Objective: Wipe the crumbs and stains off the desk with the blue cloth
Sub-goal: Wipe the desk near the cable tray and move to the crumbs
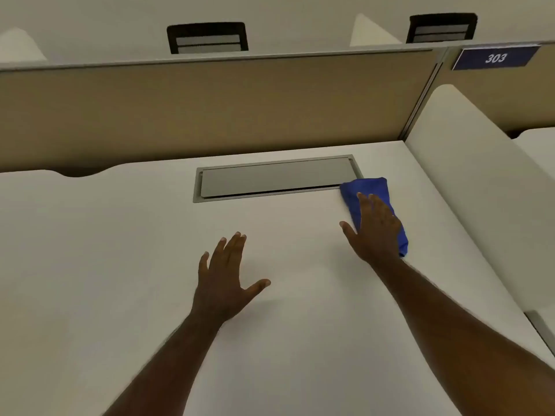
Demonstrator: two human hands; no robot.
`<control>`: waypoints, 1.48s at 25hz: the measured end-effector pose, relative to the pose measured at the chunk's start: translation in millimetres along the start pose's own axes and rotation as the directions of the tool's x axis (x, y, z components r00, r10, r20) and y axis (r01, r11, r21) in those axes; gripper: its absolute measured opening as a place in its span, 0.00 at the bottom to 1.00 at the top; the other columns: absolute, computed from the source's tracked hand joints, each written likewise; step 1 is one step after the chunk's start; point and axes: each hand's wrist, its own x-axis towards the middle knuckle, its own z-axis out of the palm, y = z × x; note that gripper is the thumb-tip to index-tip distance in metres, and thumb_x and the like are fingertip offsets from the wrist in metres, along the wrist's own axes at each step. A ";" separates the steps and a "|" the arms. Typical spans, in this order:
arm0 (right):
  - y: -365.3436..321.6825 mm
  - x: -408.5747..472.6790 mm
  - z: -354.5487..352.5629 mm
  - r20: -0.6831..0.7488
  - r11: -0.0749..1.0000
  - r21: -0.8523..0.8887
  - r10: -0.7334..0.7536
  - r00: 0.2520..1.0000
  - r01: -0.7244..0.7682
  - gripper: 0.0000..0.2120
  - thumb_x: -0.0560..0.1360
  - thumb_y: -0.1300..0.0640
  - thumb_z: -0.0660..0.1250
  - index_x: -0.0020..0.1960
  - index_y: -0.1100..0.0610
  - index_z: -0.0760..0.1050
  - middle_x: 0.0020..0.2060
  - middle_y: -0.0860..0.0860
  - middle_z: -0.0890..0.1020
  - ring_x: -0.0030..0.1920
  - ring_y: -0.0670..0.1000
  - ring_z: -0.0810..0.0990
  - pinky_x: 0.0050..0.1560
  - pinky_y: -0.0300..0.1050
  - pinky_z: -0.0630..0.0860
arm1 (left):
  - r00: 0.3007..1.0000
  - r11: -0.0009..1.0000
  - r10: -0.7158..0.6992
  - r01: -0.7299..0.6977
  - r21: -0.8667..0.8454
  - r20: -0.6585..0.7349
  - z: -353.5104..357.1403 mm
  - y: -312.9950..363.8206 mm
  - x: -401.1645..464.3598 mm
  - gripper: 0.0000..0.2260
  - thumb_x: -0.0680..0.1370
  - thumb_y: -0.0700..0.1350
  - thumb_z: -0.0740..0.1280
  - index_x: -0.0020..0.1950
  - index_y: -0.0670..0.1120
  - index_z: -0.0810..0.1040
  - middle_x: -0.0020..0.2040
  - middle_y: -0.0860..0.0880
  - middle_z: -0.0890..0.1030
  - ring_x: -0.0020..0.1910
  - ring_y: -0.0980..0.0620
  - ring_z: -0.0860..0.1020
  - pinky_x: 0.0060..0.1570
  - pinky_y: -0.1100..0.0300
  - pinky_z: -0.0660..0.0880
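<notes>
Blue cloth lies folded on the white counter, its far corner overlapping the right end of the grey cable hatch set into the surface. The right hand presses flat on the near part of the cloth, palm down, with the fingers stretched out straight and held close together, the thumb spread toward the hatch side; nothing is pinched or gripped. The cloth shows beyond the fingertips and along the hand's outer edge. The left hand lies nearer the person than the hatch, below its middle, palm down over bare counter, fingers extended and slightly fanned, thumb out, holding nothing. Whether it touches the surface cannot be told. Behind the hatch stands a tan partition panel, and up to the hatch's right a blue sign reads 303.
</notes>
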 end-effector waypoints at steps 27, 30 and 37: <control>6.4 54.3 7.8 0.057 0.986 0.158 0.050 0.997 -0.058 0.26 0.77 0.53 0.63 0.73 0.49 0.59 0.63 0.66 0.68 0.62 0.70 0.67 0.61 0.69 0.66 | 0.973 0.984 -0.175 0.165 0.073 0.151 20.9 -21.2 -30.2 0.37 0.76 0.69 0.53 0.79 0.56 0.42 0.80 0.55 0.41 0.79 0.51 0.41 0.75 0.42 0.42; -39.1 41.9 8.7 0.041 0.980 0.186 -0.078 0.996 0.069 0.28 0.77 0.52 0.65 0.73 0.47 0.57 0.65 0.67 0.67 0.62 0.72 0.67 0.60 0.71 0.67 | 0.957 0.965 -0.261 0.252 0.078 0.128 7.9 -45.9 -67.6 0.37 0.76 0.69 0.53 0.78 0.56 0.41 0.80 0.55 0.40 0.79 0.50 0.40 0.76 0.40 0.43; -181.7 -31.8 30.7 0.045 0.878 0.245 -0.434 0.900 0.412 0.28 0.76 0.54 0.66 0.74 0.51 0.59 0.62 0.68 0.69 0.59 0.71 0.70 0.57 0.68 0.70 | 0.891 0.890 -0.453 0.454 0.033 -0.039 -29.9 -119.2 -157.5 0.38 0.76 0.69 0.54 0.79 0.55 0.43 0.80 0.54 0.43 0.79 0.50 0.43 0.75 0.41 0.45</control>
